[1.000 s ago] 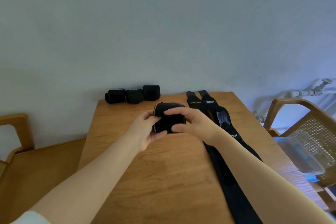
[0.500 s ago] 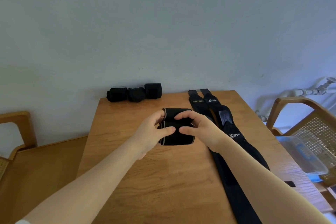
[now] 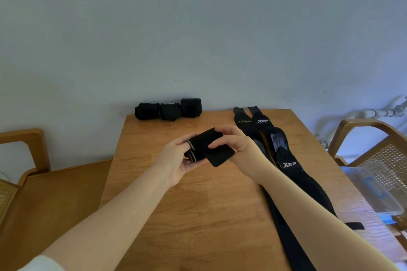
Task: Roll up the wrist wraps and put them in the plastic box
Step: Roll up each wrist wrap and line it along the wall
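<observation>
Step in hand: rolling one wrist wrap, not yet boxing.

Both hands hold a black wrist wrap (image 3: 206, 149) above the middle of the wooden bench (image 3: 198, 215), clear of its surface. Left hand (image 3: 176, 161): grip clasped on the left end of the roll, where a pale stripe edges the fabric, thumb on top and fingers beneath. Right hand (image 3: 234, 146): grip pinching the right part, thumb and forefinger on the loose flap that hangs down at the front. The roll looks loosely wound; tail not secured, as far as can be judged.

Three rolled wraps (image 3: 168, 109) sit in a row at the far edge of the bench, against the wall. Two long unrolled wraps (image 3: 284, 156) lie flat along the right side, under the right forearm.

Clear plastic box (image 3: 372, 187) stands off to the right, by the chair (image 3: 374, 138); it looks empty, though blur makes this uncertain.

Next move, judged: wind the hanging flap tight round the roll and press it closed, the left hand keeping the core from slackening. Two wraps remain to roll.
</observation>
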The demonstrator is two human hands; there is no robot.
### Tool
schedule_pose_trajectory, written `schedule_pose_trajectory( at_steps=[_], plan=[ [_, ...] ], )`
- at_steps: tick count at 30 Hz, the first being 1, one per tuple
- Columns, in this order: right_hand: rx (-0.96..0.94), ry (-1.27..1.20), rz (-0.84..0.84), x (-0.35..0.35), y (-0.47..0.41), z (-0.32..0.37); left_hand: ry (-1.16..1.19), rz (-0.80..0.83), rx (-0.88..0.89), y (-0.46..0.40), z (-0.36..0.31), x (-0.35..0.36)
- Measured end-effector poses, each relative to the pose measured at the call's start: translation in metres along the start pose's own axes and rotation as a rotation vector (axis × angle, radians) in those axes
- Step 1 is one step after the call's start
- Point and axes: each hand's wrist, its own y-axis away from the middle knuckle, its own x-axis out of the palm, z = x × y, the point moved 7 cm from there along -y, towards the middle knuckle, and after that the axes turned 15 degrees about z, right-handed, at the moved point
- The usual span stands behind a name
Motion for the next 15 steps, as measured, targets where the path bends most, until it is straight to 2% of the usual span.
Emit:
schedule_pose_trajectory(
  at_steps=[3, 6, 7, 8, 10, 11, 13, 15],
  plan=[
    [-0.01, 0.038, -0.073, 0.002, 0.002, -0.007, 0.228, 0.005, 0.005, 0.002, 0.003, 0.002],
    [0.011, 0.242, -0.016, 0.009, 0.006, -0.006, 0.177, -0.037, 0.052, 0.0, 0.001, -0.003],
    [0.039, 0.171, -0.034, 0.01, 0.007, -0.007, 0.126, -0.043, 0.084, -0.002, -0.003, -0.004],
    [0.079, -0.018, -0.098, 0.008, 0.01, -0.009, 0.086, -0.041, 0.119, -0.004, -0.007, -0.004],
    [0.192, -0.547, -0.294, 0.005, 0.015, -0.021, 0.031, -0.043, 0.176, -0.006, -0.015, -0.003],
    [0.27, -0.763, -0.336, 0.009, 0.015, -0.027, -0.013, -0.042, 0.198, -0.006, -0.018, -0.002],
    [0.418, -0.912, -0.295, 0.02, 0.012, -0.036, -0.144, -0.033, 0.233, -0.005, -0.022, 0.003],
    [0.419, -0.921, -0.285, 0.023, 0.007, -0.036, -0.234, -0.023, 0.273, -0.004, -0.023, 0.007]
  ],
)
